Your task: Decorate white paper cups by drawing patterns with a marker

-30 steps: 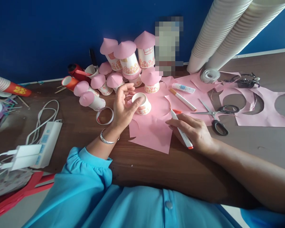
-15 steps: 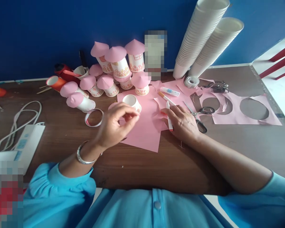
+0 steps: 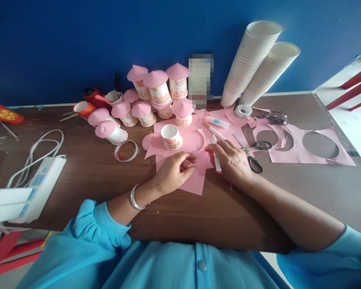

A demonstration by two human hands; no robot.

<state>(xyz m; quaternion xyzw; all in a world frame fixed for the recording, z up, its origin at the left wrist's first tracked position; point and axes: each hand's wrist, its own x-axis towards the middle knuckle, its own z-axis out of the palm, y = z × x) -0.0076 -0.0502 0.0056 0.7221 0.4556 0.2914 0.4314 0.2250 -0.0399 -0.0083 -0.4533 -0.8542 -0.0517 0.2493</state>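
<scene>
My left hand hovers low over the pink paper, its fingers curved and thumb apart, with nothing visible between them. Just beyond it a white paper cup with red drawings around its side stands mouth up. My right hand is closed over a white marker with a red end, low at the table. A small red piece shows by its fingertips; whether it is a cap I cannot tell. Scissors with black handles lie open beside this hand. A glue stick and an orange-ended marker lie farther back.
Several cups with pink cone roofs stand at the back. Two tall cup stacks lean by the blue wall. Cut pink paper lies right. A tape roll and a power strip are on the left.
My left hand has drawn down and right, away from the cup, and its thumb and fingers have parted. My right hand stays at the marker. The view has shifted slightly.
</scene>
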